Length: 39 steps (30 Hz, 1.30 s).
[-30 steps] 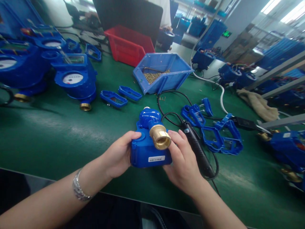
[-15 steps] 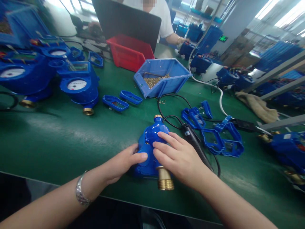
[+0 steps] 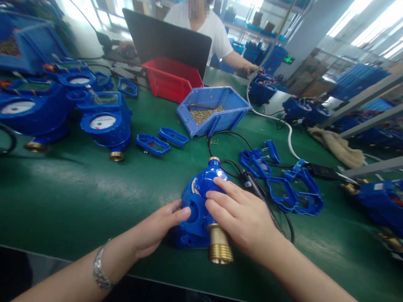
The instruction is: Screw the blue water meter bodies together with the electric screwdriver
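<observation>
Blue water meter body with brass threaded ends (image 3: 201,201) lies on the green bench mat (image 3: 78,197), near its front edge. The left hand (image 3: 157,228) presses its fingertips against the meter's left side. The right hand (image 3: 242,218) lies flat on top, fingers spread. Neither hand closes around it. A black electric screwdriver (image 3: 252,184) lies just beside it.

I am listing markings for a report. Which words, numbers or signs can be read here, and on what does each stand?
No text reads clearly.
Green lit sign at the back: characters too blurred.
White dial of the nearest standing meter: print too small.
Far-left dial: too blurred.
Blue meter touched by the left hand and right hand: no label shows.
</observation>
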{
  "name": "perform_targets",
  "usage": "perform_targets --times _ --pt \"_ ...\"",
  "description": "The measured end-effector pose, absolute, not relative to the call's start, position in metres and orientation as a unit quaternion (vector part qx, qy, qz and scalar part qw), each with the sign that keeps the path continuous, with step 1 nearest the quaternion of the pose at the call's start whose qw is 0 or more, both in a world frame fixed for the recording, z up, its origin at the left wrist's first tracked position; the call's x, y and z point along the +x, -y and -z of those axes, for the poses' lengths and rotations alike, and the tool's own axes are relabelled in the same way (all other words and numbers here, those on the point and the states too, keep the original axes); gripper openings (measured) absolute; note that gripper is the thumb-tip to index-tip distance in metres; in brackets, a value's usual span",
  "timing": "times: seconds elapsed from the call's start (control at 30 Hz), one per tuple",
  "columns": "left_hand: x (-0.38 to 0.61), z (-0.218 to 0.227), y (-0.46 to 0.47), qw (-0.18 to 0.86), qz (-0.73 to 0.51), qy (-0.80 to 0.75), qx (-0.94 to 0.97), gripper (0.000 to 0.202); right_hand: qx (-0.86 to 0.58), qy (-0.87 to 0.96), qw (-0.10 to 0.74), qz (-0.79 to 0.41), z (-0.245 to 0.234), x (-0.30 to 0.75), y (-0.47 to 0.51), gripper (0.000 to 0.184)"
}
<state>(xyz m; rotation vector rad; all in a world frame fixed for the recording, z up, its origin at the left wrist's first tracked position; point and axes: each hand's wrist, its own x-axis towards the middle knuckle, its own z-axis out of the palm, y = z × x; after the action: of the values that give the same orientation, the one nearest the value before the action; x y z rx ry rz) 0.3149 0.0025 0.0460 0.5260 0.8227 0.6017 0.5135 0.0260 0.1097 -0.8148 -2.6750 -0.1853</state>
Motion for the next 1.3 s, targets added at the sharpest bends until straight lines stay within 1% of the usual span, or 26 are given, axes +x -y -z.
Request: perform_targets --times 0.1,0.2,0.27,0.3,0.33,0.4,0.43,0.47,0.57,0.6,0.73,0.87,0.97,1.03,1.13,1.23,1.3 --pt "0.316 -0.046 -0.005 0.839 -0.282 -0.396 0.243 0.050 -0.298 0.945 0.129 0.036 -0.108 0.500 -0.024 0.025" --pt "0.314 -0.047 -0.012 0.842 -0.275 -0.404 0.229 0.046 -0.321 0.940 0.116 -0.002 -0.110 0.492 -0.024 0.021" --pt "0.312 -0.049 -0.019 0.843 -0.273 -0.404 0.226 0.040 -0.314 0.941 0.113 -0.059 -0.118 0.494 -0.031 0.019" --pt "0.310 -0.050 -0.024 0.844 -0.273 -0.399 0.230 0.038 -0.303 0.940 0.109 -0.107 -0.123 0.498 -0.039 0.020" --pt "0.309 -0.050 -0.028 0.847 -0.271 -0.393 0.235 0.037 -0.311 0.931 0.103 -0.161 -0.128 0.503 -0.050 0.025" --pt "0.306 -0.051 -0.038 0.851 -0.262 -0.387 0.240 0.036 -0.389 0.884 0.089 -0.244 -0.129 0.515 -0.081 0.041" --pt "0.305 -0.050 -0.043 0.852 -0.260 -0.388 0.236 0.035 -0.489 0.832 0.083 -0.249 -0.126 0.521 -0.100 0.040" --pt "0.304 -0.049 -0.047 0.853 -0.261 -0.390 0.228 0.033 -0.559 0.794 0.083 -0.224 -0.119 0.527 -0.121 0.036" --pt "0.301 -0.045 -0.055 0.860 -0.278 -0.380 0.197 0.027 -0.664 0.727 0.050 -0.168 -0.083 0.538 -0.182 0.024" --pt "0.300 -0.043 -0.056 0.865 -0.280 -0.372 0.189 0.027 -0.681 0.713 0.032 -0.164 -0.071 0.540 -0.199 0.024" --pt "0.296 -0.040 -0.057 0.870 -0.277 -0.364 0.183 0.028 -0.695 0.697 -0.032 -0.173 -0.037 0.540 -0.241 0.030" --pt "0.294 -0.036 -0.058 0.869 -0.282 -0.362 0.187 0.024 -0.677 0.711 -0.074 -0.178 -0.032 0.532 -0.258 0.029" --pt "0.293 -0.033 -0.058 0.868 -0.278 -0.357 0.203 0.025 -0.661 0.720 -0.092 -0.189 -0.034 0.523 -0.263 0.027" --pt "0.293 -0.032 -0.058 0.870 -0.275 -0.353 0.209 0.027 -0.656 0.722 -0.090 -0.198 -0.034 0.516 -0.262 0.028" --pt "0.292 -0.032 -0.058 0.869 -0.272 -0.354 0.216 0.034 -0.662 0.716 -0.062 -0.215 -0.030 0.507 -0.254 0.030" --pt "0.291 -0.033 -0.058 0.868 -0.267 -0.353 0.226 0.036 -0.675 0.696 -0.010 -0.243 -0.026 0.505 -0.243 0.031" --pt "0.291 -0.034 -0.058 0.867 -0.267 -0.355 0.227 0.033 -0.684 0.677 0.038 -0.271 -0.027 0.509 -0.234 0.030"
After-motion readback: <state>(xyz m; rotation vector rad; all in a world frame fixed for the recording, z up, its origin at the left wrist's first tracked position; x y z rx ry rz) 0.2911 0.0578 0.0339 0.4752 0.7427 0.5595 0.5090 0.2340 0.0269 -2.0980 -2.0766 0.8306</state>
